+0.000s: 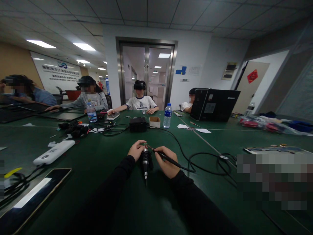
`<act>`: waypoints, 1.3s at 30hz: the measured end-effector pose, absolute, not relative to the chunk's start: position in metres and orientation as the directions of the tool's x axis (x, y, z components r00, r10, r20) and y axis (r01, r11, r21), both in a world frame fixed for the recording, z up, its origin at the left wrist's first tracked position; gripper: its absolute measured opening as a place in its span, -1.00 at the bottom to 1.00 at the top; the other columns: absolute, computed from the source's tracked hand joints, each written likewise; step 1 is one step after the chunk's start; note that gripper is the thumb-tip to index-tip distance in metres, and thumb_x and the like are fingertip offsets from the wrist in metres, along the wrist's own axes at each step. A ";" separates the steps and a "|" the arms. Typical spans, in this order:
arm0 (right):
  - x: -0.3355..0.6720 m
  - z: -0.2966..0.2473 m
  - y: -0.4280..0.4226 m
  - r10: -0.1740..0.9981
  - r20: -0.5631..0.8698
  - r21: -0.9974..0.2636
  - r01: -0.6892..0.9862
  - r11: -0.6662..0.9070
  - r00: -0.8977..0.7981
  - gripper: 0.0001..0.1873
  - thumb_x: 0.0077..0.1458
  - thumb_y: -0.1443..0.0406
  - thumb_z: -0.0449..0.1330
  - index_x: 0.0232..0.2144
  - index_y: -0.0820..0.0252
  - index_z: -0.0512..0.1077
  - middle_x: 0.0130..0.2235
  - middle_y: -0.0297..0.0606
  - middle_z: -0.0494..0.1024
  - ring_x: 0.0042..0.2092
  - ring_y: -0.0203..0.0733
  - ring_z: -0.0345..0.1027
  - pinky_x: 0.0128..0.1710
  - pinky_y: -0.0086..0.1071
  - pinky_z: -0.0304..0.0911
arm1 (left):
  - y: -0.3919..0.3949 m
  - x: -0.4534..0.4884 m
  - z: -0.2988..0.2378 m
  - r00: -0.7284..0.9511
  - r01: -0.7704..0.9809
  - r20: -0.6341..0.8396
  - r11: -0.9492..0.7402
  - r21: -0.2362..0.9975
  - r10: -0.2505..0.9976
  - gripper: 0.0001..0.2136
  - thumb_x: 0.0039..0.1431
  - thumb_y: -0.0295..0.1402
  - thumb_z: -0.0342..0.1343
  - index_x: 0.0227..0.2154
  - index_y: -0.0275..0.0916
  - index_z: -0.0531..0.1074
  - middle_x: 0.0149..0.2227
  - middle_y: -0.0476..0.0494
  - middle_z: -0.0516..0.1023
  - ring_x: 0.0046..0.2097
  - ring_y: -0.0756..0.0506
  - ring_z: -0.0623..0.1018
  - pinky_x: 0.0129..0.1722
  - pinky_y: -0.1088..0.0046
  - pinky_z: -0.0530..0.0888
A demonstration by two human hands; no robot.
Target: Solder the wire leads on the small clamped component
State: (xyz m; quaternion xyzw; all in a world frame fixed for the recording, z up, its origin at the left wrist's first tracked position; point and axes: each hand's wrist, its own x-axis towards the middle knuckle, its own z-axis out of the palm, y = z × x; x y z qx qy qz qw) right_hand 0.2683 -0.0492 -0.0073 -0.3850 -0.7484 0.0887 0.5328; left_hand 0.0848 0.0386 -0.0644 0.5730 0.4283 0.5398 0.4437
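Observation:
On the green table in front of me lies a black and silver tool with a thin pointed tip (146,163), the tip towards me and dark bundled cord beside it. My left hand (136,150) is closed at its far end, thumb and fingers by a small green and reddish piece (145,145). Whether the fingers grip the tool, the piece or both is hard to see. Held like a pen in my right hand (168,162) is a soldering iron (167,158) with a black cable. Its tip points left, close to the small piece.
The iron's cable (207,153) loops to the right and runs back to a black box (137,124). Beside that box are a small carton (155,122) and a water bottle (167,116). Leftward lie a power strip (54,152) and a phone (36,199). Several people sit across the table.

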 end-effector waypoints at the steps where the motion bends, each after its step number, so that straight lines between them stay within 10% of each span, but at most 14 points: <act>1: 0.268 -0.007 -0.049 0.673 0.727 -0.545 0.481 0.687 -0.137 -0.89 0.06 0.37 0.12 -0.37 0.13 0.44 -0.36 -0.29 0.55 -0.30 -0.21 0.44 -0.25 -0.36 0.33 | 0.038 0.085 -0.064 0.048 0.004 0.238 -0.239 0.971 0.970 -0.73 -0.01 -0.41 0.10 -0.19 -0.24 0.42 -0.33 -0.14 0.62 -0.24 -0.12 0.59 -0.09 0.30 0.43; 39: 0.267 -0.007 -0.049 0.692 0.707 -0.555 0.490 0.672 -0.147 -0.89 0.04 0.37 0.10 -0.39 0.13 0.43 -0.38 -0.29 0.54 -0.31 -0.20 0.43 -0.27 -0.37 0.32 | 0.038 0.087 -0.062 0.029 -0.053 0.234 -0.233 0.971 0.972 -0.71 -0.03 -0.36 0.12 -0.19 -0.27 0.44 -0.36 -0.14 0.62 -0.25 -0.12 0.59 -0.11 0.33 0.44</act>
